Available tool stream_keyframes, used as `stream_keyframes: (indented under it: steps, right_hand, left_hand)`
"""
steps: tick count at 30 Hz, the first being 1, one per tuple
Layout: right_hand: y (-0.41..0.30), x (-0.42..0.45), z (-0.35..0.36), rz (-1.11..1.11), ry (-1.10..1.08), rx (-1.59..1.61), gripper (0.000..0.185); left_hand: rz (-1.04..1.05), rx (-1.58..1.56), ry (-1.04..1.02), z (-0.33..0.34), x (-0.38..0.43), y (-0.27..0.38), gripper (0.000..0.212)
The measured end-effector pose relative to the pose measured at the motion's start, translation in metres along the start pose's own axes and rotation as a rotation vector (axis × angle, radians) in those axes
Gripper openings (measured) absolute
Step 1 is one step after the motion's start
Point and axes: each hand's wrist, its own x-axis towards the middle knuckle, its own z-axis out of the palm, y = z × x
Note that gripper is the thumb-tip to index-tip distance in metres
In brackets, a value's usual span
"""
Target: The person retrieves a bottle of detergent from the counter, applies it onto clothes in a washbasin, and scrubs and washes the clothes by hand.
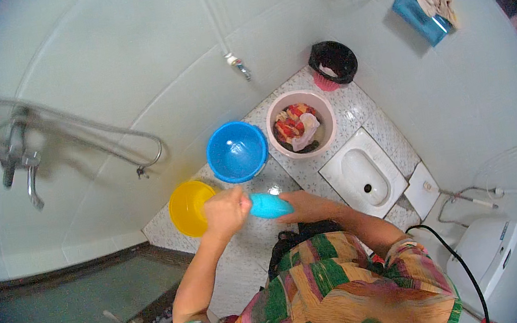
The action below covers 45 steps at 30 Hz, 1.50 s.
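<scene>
A turquoise cloth or sponge-like item [269, 205] is between my hands, above the tiled floor; its exact kind is unclear. My left hand [226, 210] is closed in a fist around its left end, partly over the rim of a yellow bucket [181, 211]. At its right end, my right hand [301, 206] grips it with bent fingers. Just beyond my hands stands a blue plastic basin [237, 152]. Farther right, a pale pink tub [330, 125] holds red-patterned and white fabric [306, 131].
A squat toilet [365, 174] is set in the floor at right. A black-lined waste bin [333, 61] stands in the corner. On the left wall hangs a shower mixer [14, 144] with a hose; a wall tap [241, 68] juts out ahead. A black cable [465, 261] curves past my right side.
</scene>
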Motion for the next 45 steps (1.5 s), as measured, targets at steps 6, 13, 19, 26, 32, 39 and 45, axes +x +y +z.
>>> stream_keyframes:
  steps: [6, 13, 19, 26, 32, 39, 45]
  right_hand:
    - [0.063, -0.024, -0.055, 0.223, 0.029, 0.089, 0.054]
    - [0.158, -0.046, -0.035, 0.651, 0.42, -0.035, 0.057]
    - [0.216, -0.046, -0.06, 0.875, 0.731, 0.296, 0.049]
    - [0.322, -0.038, -0.013, 1.044, 1.103, 0.498, 0.043]
    - [0.396, -0.022, 0.039, 1.205, 1.112, 0.598, 0.046]
    - [0.411, 0.003, 0.025, 1.21, 1.04, 0.705, 0.048]
    - [0.396, 0.013, -0.019, 1.121, 1.035, 0.659, 0.041]
  left_hand:
    - [0.443, -0.28, -0.143, 0.076, 0.093, 0.018, 0.013]
    - [-0.403, -1.027, -0.414, 0.276, 0.184, 0.015, 0.025]
    - [-0.618, -1.215, -0.864, 0.508, 0.193, 0.003, 0.02]
    - [-0.26, -0.758, -0.967, 0.725, 0.201, -0.004, 0.017]
    - [-0.041, -0.252, -0.859, 0.846, 0.218, -0.019, 0.021]
    - [0.097, -0.02, -0.9, 0.891, 0.217, -0.031, 0.027]
    - [0.288, -0.164, -0.999, 0.803, 0.217, -0.027, 0.033]
